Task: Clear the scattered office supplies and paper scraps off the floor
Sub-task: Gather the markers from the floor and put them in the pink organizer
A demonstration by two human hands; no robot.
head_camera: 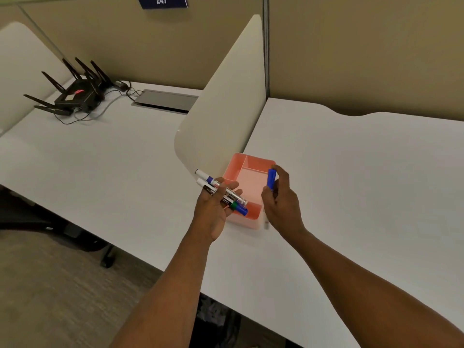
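Observation:
A pink desk organiser (253, 165) with inner dividers stands on the white desk, next to the cream partition. Over its left edge my left hand (213, 209) is shut on a bundle of markers (221, 192) with white, blue and green ends. My right hand (281, 199) hovers over the organiser's right side, shut on a blue marker (271, 179) held almost upright. The marker's lower end is hidden behind my fingers.
A cream curved partition (226, 101) splits the white desk (351, 184) in two. A black router (77, 95) with antennas and cables sits at the far left beside a grey cable hatch (165, 100). Grey carpet (62, 297) and a chair base lie below.

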